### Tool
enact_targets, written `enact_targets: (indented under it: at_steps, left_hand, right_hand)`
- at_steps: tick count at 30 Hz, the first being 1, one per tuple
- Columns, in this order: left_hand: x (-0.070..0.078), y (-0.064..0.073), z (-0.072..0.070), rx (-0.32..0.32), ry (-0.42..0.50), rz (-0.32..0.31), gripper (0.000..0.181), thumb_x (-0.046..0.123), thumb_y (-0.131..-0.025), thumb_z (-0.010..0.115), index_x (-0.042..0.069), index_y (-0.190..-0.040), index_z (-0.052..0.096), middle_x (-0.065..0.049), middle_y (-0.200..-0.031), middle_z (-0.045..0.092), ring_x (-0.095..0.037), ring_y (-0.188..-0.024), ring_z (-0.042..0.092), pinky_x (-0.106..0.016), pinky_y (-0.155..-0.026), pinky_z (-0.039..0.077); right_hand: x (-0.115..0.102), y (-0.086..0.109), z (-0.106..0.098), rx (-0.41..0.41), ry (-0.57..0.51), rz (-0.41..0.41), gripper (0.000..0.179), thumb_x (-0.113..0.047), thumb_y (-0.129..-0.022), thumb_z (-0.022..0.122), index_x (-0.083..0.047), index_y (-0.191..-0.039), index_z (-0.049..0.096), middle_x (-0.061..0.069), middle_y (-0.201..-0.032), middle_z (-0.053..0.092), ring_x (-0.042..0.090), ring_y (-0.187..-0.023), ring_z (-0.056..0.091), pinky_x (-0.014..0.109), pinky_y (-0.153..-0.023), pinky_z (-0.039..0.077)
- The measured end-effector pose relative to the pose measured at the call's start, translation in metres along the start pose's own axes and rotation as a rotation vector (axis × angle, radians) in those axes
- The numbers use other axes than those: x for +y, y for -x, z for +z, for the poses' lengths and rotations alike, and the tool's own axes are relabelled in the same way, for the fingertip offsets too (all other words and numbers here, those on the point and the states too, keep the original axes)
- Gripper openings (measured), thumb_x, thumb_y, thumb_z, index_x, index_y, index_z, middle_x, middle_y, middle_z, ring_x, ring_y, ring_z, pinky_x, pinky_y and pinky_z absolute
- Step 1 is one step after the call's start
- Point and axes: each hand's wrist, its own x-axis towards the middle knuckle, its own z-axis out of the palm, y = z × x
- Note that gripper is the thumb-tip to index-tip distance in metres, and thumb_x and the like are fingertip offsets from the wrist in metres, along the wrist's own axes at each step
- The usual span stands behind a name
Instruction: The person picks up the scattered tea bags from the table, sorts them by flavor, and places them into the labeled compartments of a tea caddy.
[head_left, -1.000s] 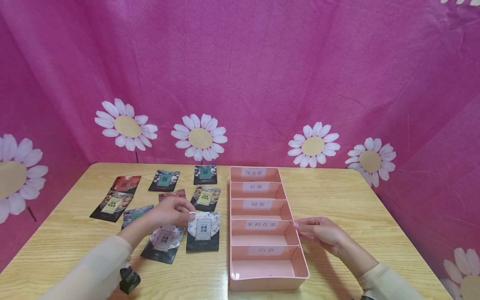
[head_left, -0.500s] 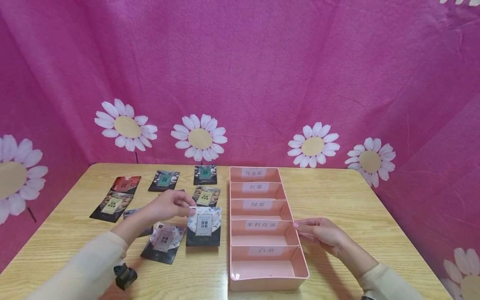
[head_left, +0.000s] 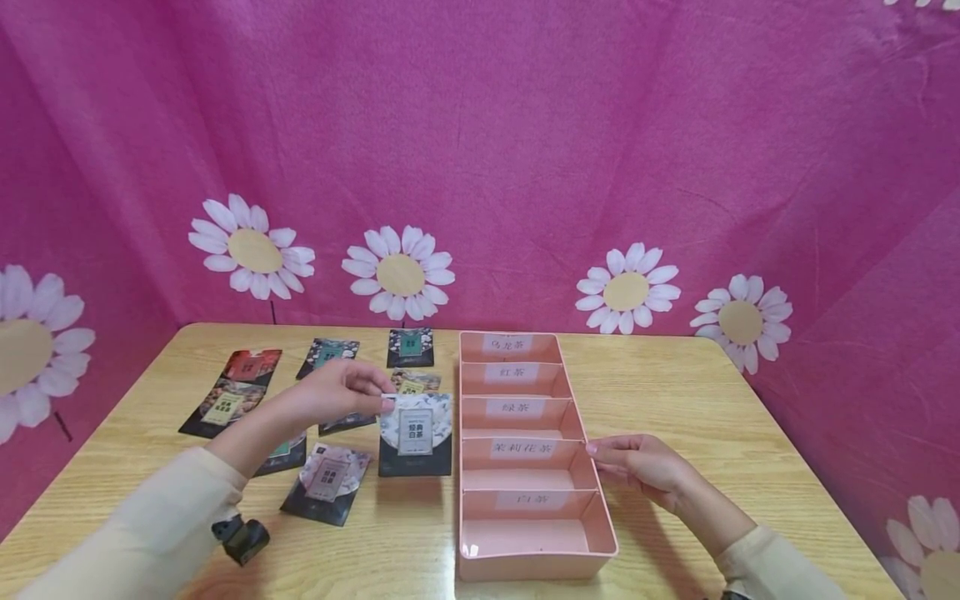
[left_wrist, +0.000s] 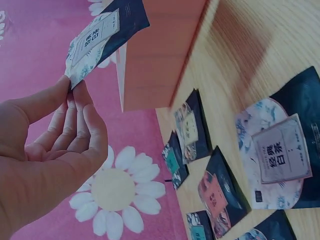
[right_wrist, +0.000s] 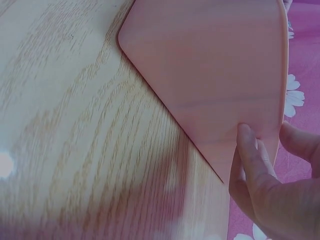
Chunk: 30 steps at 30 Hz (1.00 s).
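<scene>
My left hand [head_left: 347,392] pinches a tea sachet [head_left: 415,462] by its top corner, thumb against the fingertips. The sachet has a white floral top and a black bottom, and its label reads white tea. It hangs above the table, left of a pink divided box [head_left: 536,568]. In the left wrist view the lifted sachet [left_wrist: 107,37] tilts in front of the box's end wall [left_wrist: 157,60]. On the box's right side, my right hand [head_left: 647,467] grips the rim. The right wrist view has the thumb at the rim and the fingers on the outer wall [right_wrist: 210,65].
Several other tea sachets lie left of the box, among them a white tea one [head_left: 327,483], a red one [head_left: 253,365] and a yellow-labelled one [head_left: 227,406]. Each box compartment has a paper label [head_left: 522,449]. A pink flowered curtain [head_left: 510,167] stands behind the wooden table [head_left: 675,383].
My left hand has raised the pinched sachet off the table and brought it slightly right, towards the box. My right hand has stayed at the box's rim.
</scene>
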Motion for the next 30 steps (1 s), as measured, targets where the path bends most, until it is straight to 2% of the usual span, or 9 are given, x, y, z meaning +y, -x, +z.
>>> enact_targets:
  at_steps: [6,11,21,30]
  left_hand:
    - [0.01,0.001,0.001,-0.034,0.015,0.006,0.027,0.026,-0.087,0.07,0.008,-0.107,0.066,-0.004,-0.099,0.072,-0.016,-0.095,0.063,-0.038,-0.087,0.052]
    - [0.021,0.001,0.006,-0.066,0.05,0.014,0.022,0.021,-0.087,0.07,0.007,-0.104,0.067,-0.006,-0.1,0.074,-0.016,-0.094,0.064,-0.035,-0.085,0.05]
    - [0.042,-0.002,0.027,-0.145,0.067,0.041,0.016,0.016,-0.086,0.071,0.006,-0.098,0.068,-0.005,-0.093,0.075,-0.015,-0.089,0.066,-0.039,-0.091,0.051]
    - [0.056,-0.006,0.047,-0.193,0.082,0.059,0.013,0.012,-0.083,0.073,0.006,-0.093,0.068,-0.003,-0.086,0.074,-0.012,-0.084,0.065,-0.031,-0.084,0.053]
  right_hand:
    - [0.0,-0.001,0.0,-0.005,-0.015,0.002,0.042,-0.017,-0.091,0.064,0.014,-0.117,0.058,-0.008,-0.094,0.07,0.002,-0.089,0.066,0.022,-0.083,0.056]
    - [0.0,0.0,-0.001,-0.011,-0.02,0.002,0.044,-0.017,-0.092,0.063,0.017,-0.119,0.055,-0.007,-0.095,0.07,0.003,-0.09,0.066,0.022,-0.084,0.056]
    - [0.002,-0.001,-0.002,-0.016,-0.006,0.008,0.05,-0.019,-0.092,0.063,0.02,-0.122,0.051,-0.006,-0.096,0.07,0.004,-0.092,0.067,0.023,-0.086,0.055]
    - [0.002,-0.002,-0.002,-0.023,-0.012,0.002,0.043,-0.019,-0.092,0.062,0.014,-0.119,0.057,-0.007,-0.095,0.071,0.004,-0.091,0.067,0.025,-0.086,0.056]
